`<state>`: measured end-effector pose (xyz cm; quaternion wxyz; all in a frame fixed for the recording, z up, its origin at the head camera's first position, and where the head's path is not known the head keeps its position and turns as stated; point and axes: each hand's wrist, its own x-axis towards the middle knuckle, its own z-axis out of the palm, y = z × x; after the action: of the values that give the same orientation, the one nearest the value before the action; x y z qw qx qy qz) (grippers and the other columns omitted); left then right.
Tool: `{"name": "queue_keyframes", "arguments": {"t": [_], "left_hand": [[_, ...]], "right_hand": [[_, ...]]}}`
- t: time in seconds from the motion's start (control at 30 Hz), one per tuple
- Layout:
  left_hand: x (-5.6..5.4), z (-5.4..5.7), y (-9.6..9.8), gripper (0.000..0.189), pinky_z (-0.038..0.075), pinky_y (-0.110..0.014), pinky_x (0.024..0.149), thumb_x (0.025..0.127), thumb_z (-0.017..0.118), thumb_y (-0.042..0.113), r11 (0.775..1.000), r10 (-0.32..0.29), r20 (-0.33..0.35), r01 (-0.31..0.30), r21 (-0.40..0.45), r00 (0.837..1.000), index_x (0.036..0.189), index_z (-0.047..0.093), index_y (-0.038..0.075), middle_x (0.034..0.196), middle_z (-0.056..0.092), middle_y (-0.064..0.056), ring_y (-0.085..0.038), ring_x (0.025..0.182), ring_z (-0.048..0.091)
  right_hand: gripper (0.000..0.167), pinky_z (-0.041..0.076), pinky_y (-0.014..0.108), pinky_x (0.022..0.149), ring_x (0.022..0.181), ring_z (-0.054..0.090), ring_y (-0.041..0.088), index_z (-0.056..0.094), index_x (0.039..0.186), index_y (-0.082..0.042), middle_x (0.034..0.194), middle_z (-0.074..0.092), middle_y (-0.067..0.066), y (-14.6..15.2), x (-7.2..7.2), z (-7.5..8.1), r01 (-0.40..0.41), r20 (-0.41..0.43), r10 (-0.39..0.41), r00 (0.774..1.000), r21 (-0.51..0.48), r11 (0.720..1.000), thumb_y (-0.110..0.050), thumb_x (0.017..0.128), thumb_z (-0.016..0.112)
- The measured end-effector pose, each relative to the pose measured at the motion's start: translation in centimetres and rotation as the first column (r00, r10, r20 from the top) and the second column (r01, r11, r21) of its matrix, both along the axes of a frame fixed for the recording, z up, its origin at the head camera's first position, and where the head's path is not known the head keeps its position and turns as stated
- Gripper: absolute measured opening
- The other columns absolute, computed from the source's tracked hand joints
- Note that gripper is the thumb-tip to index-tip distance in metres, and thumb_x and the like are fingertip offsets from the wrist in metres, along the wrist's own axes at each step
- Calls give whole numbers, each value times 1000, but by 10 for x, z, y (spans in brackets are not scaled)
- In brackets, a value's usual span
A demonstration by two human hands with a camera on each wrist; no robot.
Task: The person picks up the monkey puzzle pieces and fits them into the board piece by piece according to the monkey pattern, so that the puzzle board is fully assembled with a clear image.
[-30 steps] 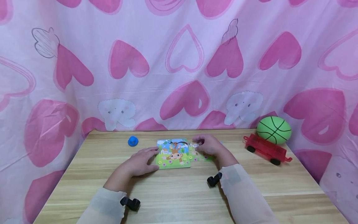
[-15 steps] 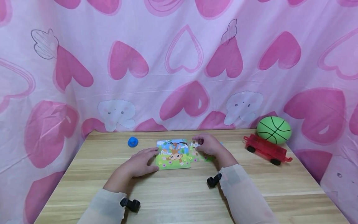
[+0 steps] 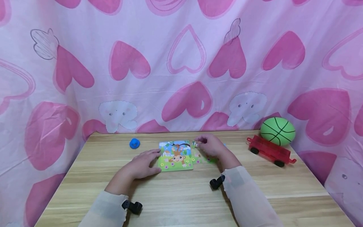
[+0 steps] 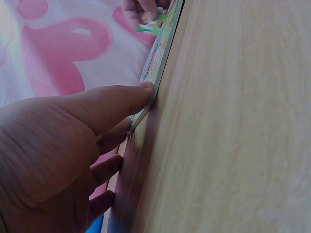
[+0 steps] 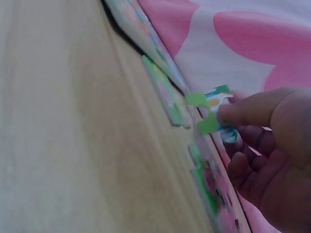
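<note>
In the head view a picture board (image 3: 175, 160) with a cartoon monkey lies flat on the table. My left hand (image 3: 144, 164) rests at its left side, thumb and forefinger touching the edges, as the left wrist view also shows; the other fingers of the hand (image 4: 58, 145) are relaxed. Just right of the board are some joined jigsaw pieces (image 5: 165, 92). Above them my right hand (image 3: 212, 146) pinches a green, white and blue jigsaw piece (image 5: 208, 125) between thumb and fingers, tilted and lifted. More loose pieces (image 5: 211, 189) lie under this hand, partly hidden from the head view.
A small blue toy (image 3: 135, 143) sits at the back left of the wooden table (image 3: 175, 201). At the back right are a red toy wagon (image 3: 269, 150) and a green ball (image 3: 278, 130). A pink heart-patterned cloth (image 3: 187, 104) hangs behind the table.
My right hand has shifted very slightly, with the pinched jigsaw piece now tilted near the upper joined pieces. The left hand and the board have stayed in place.
</note>
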<state>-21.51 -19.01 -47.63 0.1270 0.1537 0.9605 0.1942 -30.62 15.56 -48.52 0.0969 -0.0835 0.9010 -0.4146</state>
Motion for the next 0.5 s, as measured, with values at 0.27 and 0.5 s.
{"name": "queue_keyframes", "arguments": {"t": [0.27, 0.5], "left_hand": [[1, 0, 0, 75, 28, -72, 128, 96, 77, 48, 1000, 1, 2, -1, 4, 1000, 161, 51, 22, 174, 39, 2, -35, 164, 32], [0, -1, -1, 75, 28, -72, 128, 96, 77, 50, 1000, 4, -1, -4, 3, 1000, 161, 51, 23, 174, 39, 2, -35, 164, 32]], "right_hand": [[23, 56, 34, 91, 106, 65, 20, 77, 124, -29, 114, 73, -2, -13, 8, 14, -88, -43, 83, 996, -140, 986, -30, 102, 74], [23, 59, 31, 83, 99, 67, 17, 77, 126, -26, 113, 75, -3, -44, 22, 21, -200, -6, 202, 979, -182, 963, -25, 104, 72]]}}
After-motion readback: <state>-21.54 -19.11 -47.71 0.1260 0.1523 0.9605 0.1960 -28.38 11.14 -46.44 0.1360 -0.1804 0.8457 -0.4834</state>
